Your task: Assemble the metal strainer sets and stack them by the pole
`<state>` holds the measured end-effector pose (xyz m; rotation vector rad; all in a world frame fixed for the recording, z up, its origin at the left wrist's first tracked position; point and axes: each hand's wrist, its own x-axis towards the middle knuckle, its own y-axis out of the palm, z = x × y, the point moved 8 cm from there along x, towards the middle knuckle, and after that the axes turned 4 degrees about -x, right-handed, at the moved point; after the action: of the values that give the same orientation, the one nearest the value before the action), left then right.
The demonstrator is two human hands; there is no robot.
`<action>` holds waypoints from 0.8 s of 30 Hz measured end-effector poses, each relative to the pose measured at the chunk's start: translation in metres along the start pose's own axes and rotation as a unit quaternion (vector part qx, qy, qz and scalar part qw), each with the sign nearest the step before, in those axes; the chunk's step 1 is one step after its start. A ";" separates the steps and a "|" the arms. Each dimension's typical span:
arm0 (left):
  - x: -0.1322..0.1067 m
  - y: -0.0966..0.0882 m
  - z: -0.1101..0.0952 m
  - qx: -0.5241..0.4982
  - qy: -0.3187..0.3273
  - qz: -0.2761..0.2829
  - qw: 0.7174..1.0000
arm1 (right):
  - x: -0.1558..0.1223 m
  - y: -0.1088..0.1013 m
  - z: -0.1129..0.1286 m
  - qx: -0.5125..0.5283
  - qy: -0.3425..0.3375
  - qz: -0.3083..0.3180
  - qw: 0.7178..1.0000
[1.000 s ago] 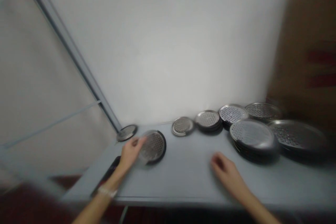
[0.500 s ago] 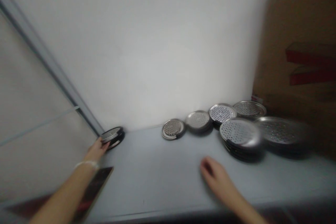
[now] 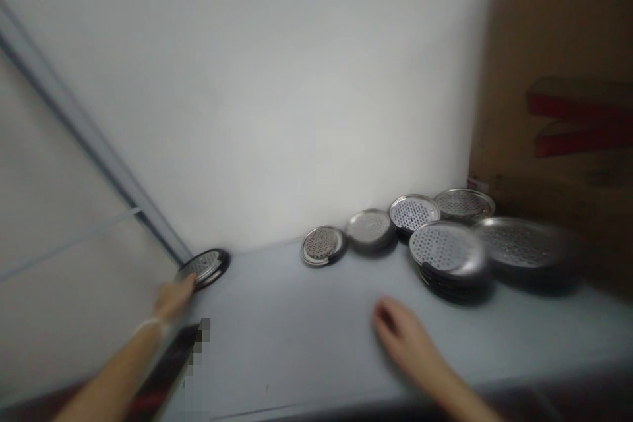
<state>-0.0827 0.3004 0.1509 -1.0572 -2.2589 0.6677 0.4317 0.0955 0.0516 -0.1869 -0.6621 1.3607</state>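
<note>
Taking the bench [image 3: 297,336] as a clock face with twelve at the wall, a big brown cardboard piece [image 3: 554,33] stands beyond two and three o'clock; on the bench, the bulk of the perforated metal discs with dark edging lies between twelve and three. The wide stack [image 3: 519,244], blurred, sits farthest out past two o'clock; the front stack [image 3: 448,247], several discs deep, is just inside it; the back stack [image 3: 465,203] and the pale-topped stack [image 3: 414,212] are behind, nearer the wall; a low stack [image 3: 370,227] is at one o'clock, and a small disc [image 3: 322,244] lies at twelve, just beside it.

At ten o'clock, well apart from these, is the left pile [image 3: 202,267] — seemingly two discs, one upon the other; the left hand [image 3: 173,300] is at its near rim, fingers touching the edge; blur hides whether they pinch it, so that placing looks not quite finished. The right hand [image 3: 398,330] is at three o'clock, fingers curled narrow around a dark hollow, no disc seen in it. By count, little is gathered at the left and much stands at the right — whether those stacks are finished or waiting, I cannot tell.
</note>
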 end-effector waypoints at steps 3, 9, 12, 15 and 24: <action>-0.009 0.017 -0.033 0.056 0.090 0.028 0.994 | 0.001 0.000 0.000 0.002 0.000 -0.004 1.000; -0.092 0.115 -0.119 0.058 0.368 0.224 0.901 | 0.002 -0.004 -0.004 0.006 0.004 -0.013 1.000; -0.155 0.155 -0.148 0.055 0.473 0.287 0.831 | 0.002 -0.006 -0.003 0.010 0.005 -0.014 1.000; -0.200 0.183 -0.164 0.065 0.541 0.304 0.781 | 0.001 -0.006 -0.004 0.008 0.007 -0.018 1.000; -0.227 0.208 -0.160 0.132 0.602 0.265 0.741 | 0.003 -0.003 -0.007 0.004 0.006 -0.012 1.000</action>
<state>0.2538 0.2687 0.0738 -1.3992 -0.7139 0.2935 0.4382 0.0993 0.0480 -0.1808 -0.6476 1.3380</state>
